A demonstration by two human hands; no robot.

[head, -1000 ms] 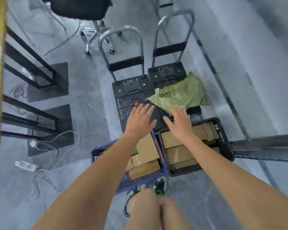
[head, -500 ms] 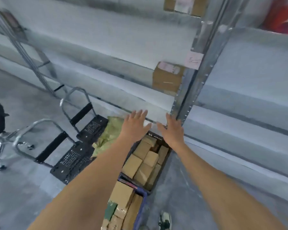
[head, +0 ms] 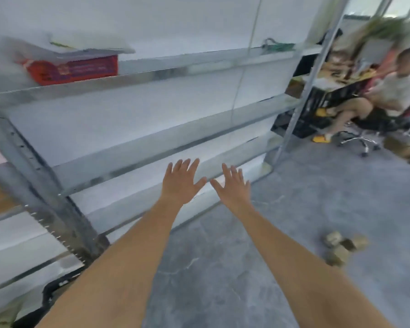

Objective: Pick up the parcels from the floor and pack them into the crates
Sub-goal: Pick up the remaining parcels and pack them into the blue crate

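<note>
1. Both hands empty: left hand (head: 180, 183) and right hand (head: 233, 187) stretched out in front, fingers straight and spread, thumbs nearly meeting, touching nothing.
2. Task's things: small cluster of cardboard parcels (head: 343, 248) on the grey floor (head: 305, 197), lower right, well apart from both hands. Blurred, so exact count unclear; looks like 3 or 4, lying close together.
3. Crates: none clearly in view. A dark edge at bottom left (head: 50, 293) may be a crate rim, can't tell; contents not visible.
4. Metal shelving (head: 152, 138) fills the left and centre. Top level carries a red box (head: 71, 69) w/ white sheets on it; a green item (head: 278, 46) sits further along the same level. Lower levels show nothing I can make out.
5. Seated person (head: 374, 98) on a swivel chair at back right, beside a cluttered table (head: 336, 79).
6. Risks, as I judge them:
   - Frame heavily blurred, so the view is prob. swinging fast; reaching for parcels mid-turn could mean a fumbled grab or a clipped shelf upright.
   - Parcels small and bunched; scooping several w/ two hands may drop one.
   - Crates out of sight, so carrying back needs a turn; a loose hold could spill parcels en route.
   - Chair legs and seated person near the parcel area; watch footing.
</note>
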